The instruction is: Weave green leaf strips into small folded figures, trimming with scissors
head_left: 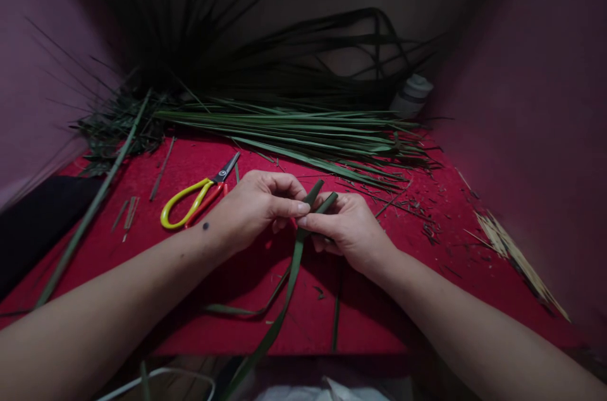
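- Leaf strips (294, 265) here, deep green, flat, narrow: tips poking far, tails drooping near!
- Left hand (260, 203) pinches them, right hand (353, 228) pinches too, right above the red bench (372, 328).

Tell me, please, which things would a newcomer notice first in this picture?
The scissors, with yellow and red handles, probably catch the eye first, lying just beyond the left wrist on the red table. Next come the left hand and right hand, pinching green strips near the middle. Behind them lies a bundle of long leaves.
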`<state>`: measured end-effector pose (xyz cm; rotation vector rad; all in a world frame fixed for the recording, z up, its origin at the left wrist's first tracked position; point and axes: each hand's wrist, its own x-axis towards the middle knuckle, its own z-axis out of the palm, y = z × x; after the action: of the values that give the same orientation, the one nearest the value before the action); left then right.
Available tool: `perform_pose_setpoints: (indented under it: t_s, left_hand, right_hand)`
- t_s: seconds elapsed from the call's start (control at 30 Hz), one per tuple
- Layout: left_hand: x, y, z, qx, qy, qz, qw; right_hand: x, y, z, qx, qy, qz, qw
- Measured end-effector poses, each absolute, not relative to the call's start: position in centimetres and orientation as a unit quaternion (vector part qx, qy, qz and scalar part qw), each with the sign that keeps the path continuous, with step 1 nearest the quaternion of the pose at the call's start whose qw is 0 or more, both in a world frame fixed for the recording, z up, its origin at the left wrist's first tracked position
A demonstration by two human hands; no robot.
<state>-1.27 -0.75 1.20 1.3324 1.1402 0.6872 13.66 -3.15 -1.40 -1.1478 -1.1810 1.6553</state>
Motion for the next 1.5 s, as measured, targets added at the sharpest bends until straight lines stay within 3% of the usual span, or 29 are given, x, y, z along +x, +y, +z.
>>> perform_pose_setpoints:
  t_s: [0.57, 1.1, 1.27, 1.4, 1.5]
  left_hand:
    - [-1.7, -0.4, 1.2, 0.602, 0.49, 0.26, 0.574]
    - [-1.2, -0.6, 1.1, 0.58, 0.492, 0.315, 0.568]
    - [-2.0, -0.2, 1.5, 0.547, 0.489, 0.402, 0.548]
    - [-2.8, -0.1, 2.2, 0.624, 0.476, 0.352, 0.511]
    - [-2.6, -0.5, 2.3, 0.734, 0.439, 0.308, 0.417]
  right_hand:
    - [14.2, -2.5, -2.0, -0.441, -0.417, 0.697, 0.383]
    - [14.6, -2.1, -1.8, -0.443, -0.383, 0.719, 0.374]
    - [15.1, -1.2, -1.9, -0.417, -0.346, 0.718, 0.438]
    - [15.8, -0.3, -1.9, -0.414, -0.284, 0.702, 0.505]
    - [16.1, 0.2, -1.9, -0.426, -0.24, 0.695, 0.527]
